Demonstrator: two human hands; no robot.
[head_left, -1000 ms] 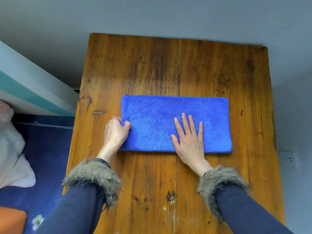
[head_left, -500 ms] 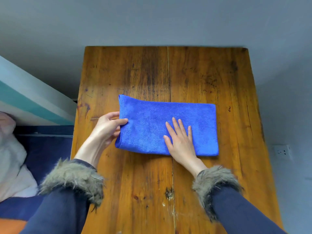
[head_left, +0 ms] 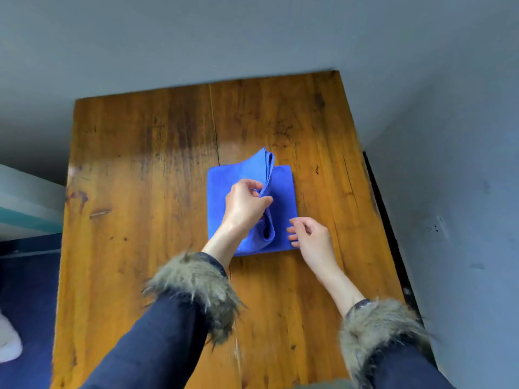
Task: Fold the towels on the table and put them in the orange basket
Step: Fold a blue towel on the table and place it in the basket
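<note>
A blue towel (head_left: 224,189) lies on the wooden table (head_left: 140,192), right of the middle. My left hand (head_left: 244,206) pinches the towel's left end, lifted and carried over the right half, so the cloth stands up in a fold. Beside the towel's near right corner my right hand (head_left: 309,234) hovers with loosely curled fingers, its fingertips at the towel's right edge, holding nothing. The orange basket is not in view.
A grey wall runs behind and to the right of the table, with a socket (head_left: 435,227) on the right. At the left are a white and teal surface (head_left: 25,209), dark blue floor and something white (head_left: 8,343).
My left hand has lifted the towel's left end and swung it over to the right. My right hand has come off the towel's middle to its near right corner. The view turned.
</note>
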